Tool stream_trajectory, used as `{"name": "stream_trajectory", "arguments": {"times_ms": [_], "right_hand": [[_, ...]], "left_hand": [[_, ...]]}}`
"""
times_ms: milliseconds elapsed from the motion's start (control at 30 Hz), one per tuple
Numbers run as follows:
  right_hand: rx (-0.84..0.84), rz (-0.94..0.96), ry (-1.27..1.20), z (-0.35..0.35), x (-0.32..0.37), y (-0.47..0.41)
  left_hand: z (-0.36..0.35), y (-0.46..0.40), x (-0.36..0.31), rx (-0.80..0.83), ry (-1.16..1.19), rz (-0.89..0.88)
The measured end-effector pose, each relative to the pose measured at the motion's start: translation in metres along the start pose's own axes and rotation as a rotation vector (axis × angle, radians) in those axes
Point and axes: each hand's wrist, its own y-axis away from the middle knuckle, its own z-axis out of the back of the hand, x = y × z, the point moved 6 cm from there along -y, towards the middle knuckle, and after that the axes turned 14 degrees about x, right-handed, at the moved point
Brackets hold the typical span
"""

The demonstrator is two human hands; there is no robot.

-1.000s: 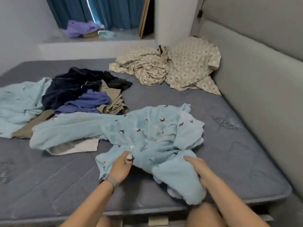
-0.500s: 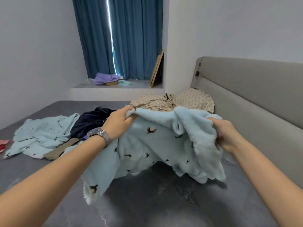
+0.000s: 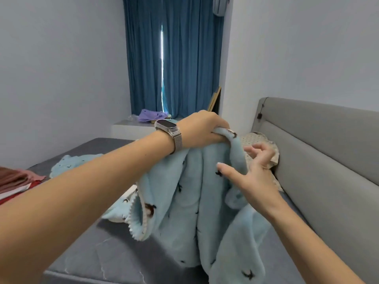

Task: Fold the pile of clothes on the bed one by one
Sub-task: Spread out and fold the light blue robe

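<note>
Pretty soft, even room light, a bit dim and bluish. A bright sliver of daylight leaks through the curtain (image 3: 174, 58) gap, above the grip. Shadows are faint. Right hand (image 3: 253, 173) is motion-blurred, and the wide lens stretches the arms at the edges.

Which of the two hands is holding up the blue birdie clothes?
The left hand, the one with the watch. It grips the top of the light blue garment. The right hand has spread fingers and grips nothing.
</note>
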Motion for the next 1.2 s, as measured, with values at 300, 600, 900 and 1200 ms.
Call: {"name": "stream_trajectory", "arguments": {"times_ms": [300, 600, 900, 1200], "right_hand": [[0.078, -0.262, -0.282, 0.012, -0.028, -0.022], [0.055, -0.411, -0.742, 0.002, -0.08, -0.041], [0.338, -0.56, 0.124, 0.086, -0.114, -0.059], [0.256, -0.526, 0.556, 0.091, -0.139, -0.214]], "left_hand": [[-0.061, 0.046, 0.098, 0.443, 0.629, 0.52], [-0.3, 0.106, 0.045, 0.455, 0.873, 0.226], [-0.207, 0.051, 0.177, 0.398, 0.509, 0.309], [-0.063, -0.059, 0.288, 0.169, 0.216, 0.781]]}}
